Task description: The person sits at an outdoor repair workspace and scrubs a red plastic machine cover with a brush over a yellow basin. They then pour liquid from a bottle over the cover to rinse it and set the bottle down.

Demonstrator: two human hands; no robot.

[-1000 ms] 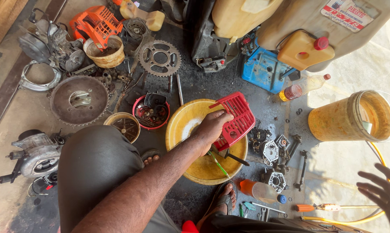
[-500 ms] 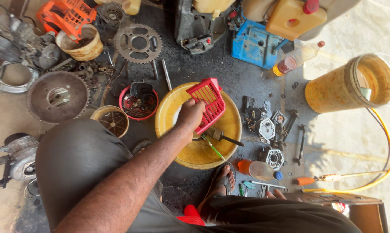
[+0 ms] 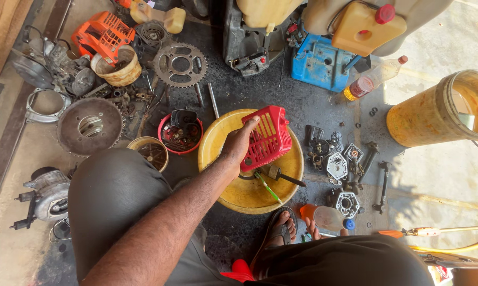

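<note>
One hand, the left hand (image 3: 238, 144), is gripping a red slotted plastic cover (image 3: 267, 138) by its left edge, fingers closed on it, holding it tilted over the yellow basin (image 3: 213, 149) at centre frame. The right hand is not showing. Keeping the cover low over the basin is probably wise, so drips are falling inside, clear of the brush (image 3: 267, 186) lying there.
</note>
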